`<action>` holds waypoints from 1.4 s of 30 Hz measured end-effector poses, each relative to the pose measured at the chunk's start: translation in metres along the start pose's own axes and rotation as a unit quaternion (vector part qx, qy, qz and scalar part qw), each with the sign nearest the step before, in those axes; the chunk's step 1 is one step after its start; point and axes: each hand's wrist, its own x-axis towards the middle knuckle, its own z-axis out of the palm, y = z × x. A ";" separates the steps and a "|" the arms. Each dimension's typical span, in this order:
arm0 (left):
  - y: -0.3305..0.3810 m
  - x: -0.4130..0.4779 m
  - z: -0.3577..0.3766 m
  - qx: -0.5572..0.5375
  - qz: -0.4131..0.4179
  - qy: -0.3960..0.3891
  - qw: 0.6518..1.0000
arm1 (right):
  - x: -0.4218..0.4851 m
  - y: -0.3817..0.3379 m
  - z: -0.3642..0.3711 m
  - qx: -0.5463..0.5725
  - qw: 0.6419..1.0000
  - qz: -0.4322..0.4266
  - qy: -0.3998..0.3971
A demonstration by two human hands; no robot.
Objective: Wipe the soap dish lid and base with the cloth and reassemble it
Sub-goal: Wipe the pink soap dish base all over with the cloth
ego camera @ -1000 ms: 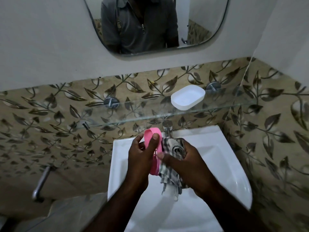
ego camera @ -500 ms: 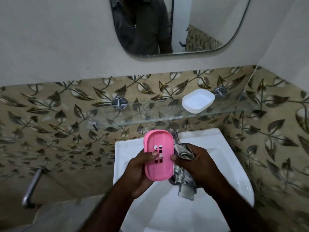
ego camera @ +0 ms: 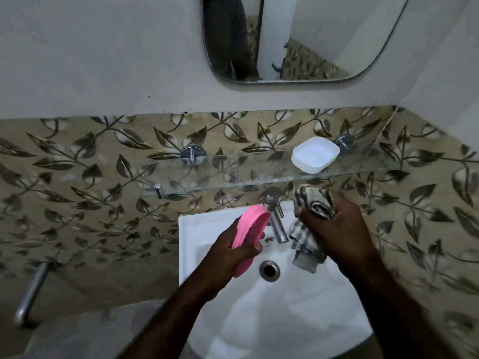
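Observation:
My left hand (ego camera: 233,251) grips the pink soap dish lid (ego camera: 250,230), tilted on edge over the white sink (ego camera: 197,229). My right hand (ego camera: 334,229) holds the bunched checked cloth (ego camera: 313,200), with one end hanging down toward the basin. The two hands are apart, with the tap between them. The white soap dish base (ego camera: 315,154) sits on the glass shelf (ego camera: 233,174) above the sink, at its right part.
A chrome tap (ego camera: 274,213) stands at the sink's back edge, and the drain (ego camera: 269,270) lies below it. A mirror (ego camera: 298,37) hangs on the wall above. A metal bar (ego camera: 31,291) sticks out at the lower left. Leaf-pattern tiles cover the walls.
The pink lid has turned from facing me to edge-on and dropped lower left. My right hand with the cloth has come off the lid and moved up to the right.

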 end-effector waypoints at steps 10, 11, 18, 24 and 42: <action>0.005 -0.007 -0.003 0.150 0.081 0.019 0.985 | -0.029 -0.005 0.052 -0.244 0.897 -0.336 -0.150; 0.002 -0.007 -0.006 0.164 0.077 0.023 0.983 | -0.029 -0.003 0.054 -0.203 0.930 -0.275 -0.133; 0.009 -0.009 -0.020 0.236 0.126 0.014 0.964 | -0.052 -0.001 0.088 -0.274 0.880 -0.383 -0.059; 0.009 -0.012 -0.027 0.293 0.127 0.018 0.948 | -0.049 0.002 0.097 -0.153 0.962 -0.225 0.013; 0.006 -0.015 -0.025 0.221 0.241 0.090 0.941 | -0.035 -0.015 0.072 0.137 0.962 0.010 -0.235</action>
